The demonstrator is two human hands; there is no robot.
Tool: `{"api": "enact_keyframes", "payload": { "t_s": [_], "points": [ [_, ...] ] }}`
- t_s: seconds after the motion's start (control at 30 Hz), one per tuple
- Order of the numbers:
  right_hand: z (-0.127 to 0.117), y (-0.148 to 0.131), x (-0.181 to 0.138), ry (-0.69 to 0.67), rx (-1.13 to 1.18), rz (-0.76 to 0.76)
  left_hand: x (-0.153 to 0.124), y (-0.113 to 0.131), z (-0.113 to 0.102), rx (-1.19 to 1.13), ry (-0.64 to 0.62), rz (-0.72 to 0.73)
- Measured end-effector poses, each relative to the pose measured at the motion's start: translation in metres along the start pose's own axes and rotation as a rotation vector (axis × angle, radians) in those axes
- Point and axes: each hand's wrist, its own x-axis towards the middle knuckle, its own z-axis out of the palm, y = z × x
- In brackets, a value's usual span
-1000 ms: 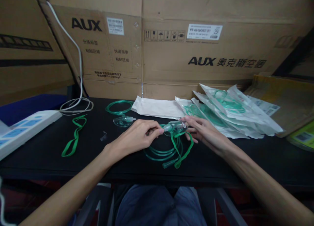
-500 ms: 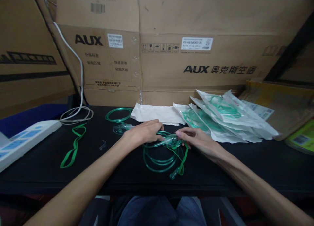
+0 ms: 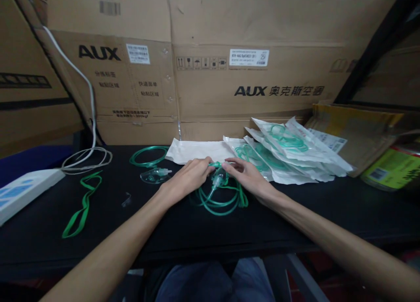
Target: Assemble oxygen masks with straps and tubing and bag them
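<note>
Tall cardboard boxes (image 3: pixel 210 74) wall off the back of a black table (image 3: pixel 295 223) at which a seated person works with bare arms stretched forward. At the right rear of the table a fanned stack of sealed pouches (image 3: pixel 295 157), each showing green coils through its clear face, lies unopened. Beside the stack, one flat white pouch (image 3: pixel 197 151) appears emptied. A white power strip (image 3: pixel 22 192) sits at the far left edge, with a looped white cable (image 3: pixel 87 157) lying just behind it. At the centre, near the front of the flat pouch, a coil of green tubing (image 3: pixel 218 203) rests on the table between the two hands. The left hand (image 3: pixel 188 177) and right hand (image 3: pixel 246 177) meet above the coil, the narrowed fingers of both pinching the tubing where it joins a clear mask (image 3: pixel 218 178). Whether they grip the tube itself or a flat strap there cannot be told. To the left, well apart from the hands, a second coil (image 3: pixel 147 155) and a second mask (image 3: pixel 154 175) lie loose, as does a green strap (image 3: pixel 80 205) and a small clear clip (image 3: pixel 127 200). By the look of it, two sets are out of their wrapping and most of the stack remains untouched.
</note>
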Motion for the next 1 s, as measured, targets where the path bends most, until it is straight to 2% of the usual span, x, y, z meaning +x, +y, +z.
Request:
{"api": "enact_keyframes", "payload": {
  "t_s": [0.13, 0.43, 0.6, 0.77, 0.9, 1.0],
  "points": [
    [0.007, -0.006, 0.011, 0.011, 0.064, 0.066, 0.007, -0.007, -0.001, -0.069, 0.083, -0.062],
    [0.005, -0.028, -0.009, -0.177, 0.320, 0.226, 0.011, -0.014, 0.004, -0.222, 0.144, -0.170],
    [0.003, -0.027, -0.008, -0.256, 0.359, 0.179, 0.010, -0.015, 0.006, -0.273, 0.154, -0.185],
    [0.001, -0.027, -0.008, -0.277, 0.322, 0.070, 0.004, -0.007, 0.007, -0.288, 0.085, -0.137],
    [-0.002, -0.025, -0.006, -0.245, 0.377, 0.169, 0.002, -0.001, 0.010, -0.251, 0.002, -0.078],
    [-0.005, -0.024, -0.004, -0.320, 0.425, 0.229, 0.003, -0.001, 0.011, -0.218, 0.012, -0.104]
  ]
}}
